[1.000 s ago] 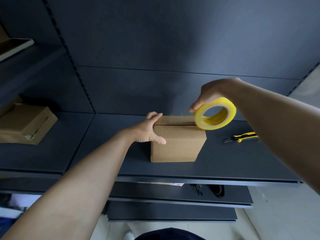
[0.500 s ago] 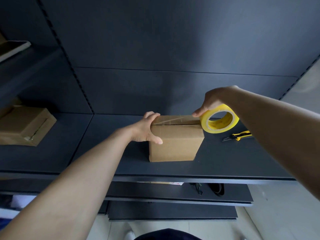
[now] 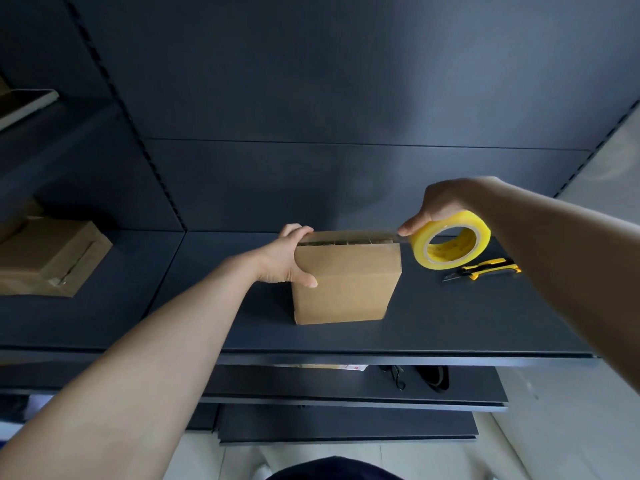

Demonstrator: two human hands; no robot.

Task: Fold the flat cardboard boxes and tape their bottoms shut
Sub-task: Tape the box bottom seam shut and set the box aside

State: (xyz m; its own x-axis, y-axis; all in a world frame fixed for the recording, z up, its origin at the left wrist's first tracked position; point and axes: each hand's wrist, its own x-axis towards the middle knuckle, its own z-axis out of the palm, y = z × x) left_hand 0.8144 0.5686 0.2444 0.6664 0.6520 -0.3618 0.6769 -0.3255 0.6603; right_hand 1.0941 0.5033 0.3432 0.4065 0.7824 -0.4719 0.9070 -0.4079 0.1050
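My left fingers (image 3: 298, 232) are curled over the top left edge of the box (image 3: 346, 282) and the thumb presses flat on its front face, so the left hand (image 3: 280, 261) clamps that corner. My right fingers (image 3: 408, 231) pinch the rim of the yellow tape roll (image 3: 467, 221) just off the box's top right corner, with the right hand (image 3: 443, 206) arched above it. Between them a glossy tape strip (image 3: 346, 241) seems to lie along the top seam. The box stands toward the front of the dark shelf (image 3: 450, 320), a utility knife (image 3: 485, 268) lies near the roll, and a second box (image 3: 48, 258) sits well to the left. My worry is the pull: too hard, and the light box drags rightward or the strip lifts if my left grip slackens. A slanted pull would wrinkle the tape and let the flaps spring apart.
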